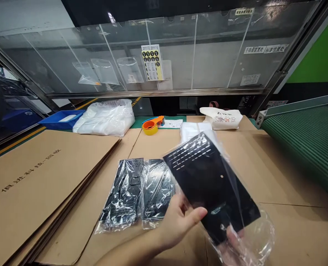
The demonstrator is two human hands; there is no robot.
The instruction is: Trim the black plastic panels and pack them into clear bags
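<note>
A flat black panel [208, 181] with rows of slots near its far end sits in a clear plastic bag [259, 236], tilted above the cardboard. My left hand [177, 221] grips the panel's left edge, thumb on top and the other fingers partly hidden beneath. At the near end, my right hand [235, 240] is closed on the bagged panel; clear film partly covers its fingers. Left of my hands, two more bagged black parts, a left one [127, 188] and a right one [156, 188], lie side by side on the cardboard. The held panel hangs close to the right one.
Stacked cardboard sheets [50, 177] lie at left. Behind stand a blue tray [61, 119], white plastic bags [105, 117], an orange tape dispenser [152, 125], a white packet [193, 129] and a white pouch [221, 117]. A green ribbed belt [304, 136] borders the right; a clear pocketed panel [175, 33] hangs above.
</note>
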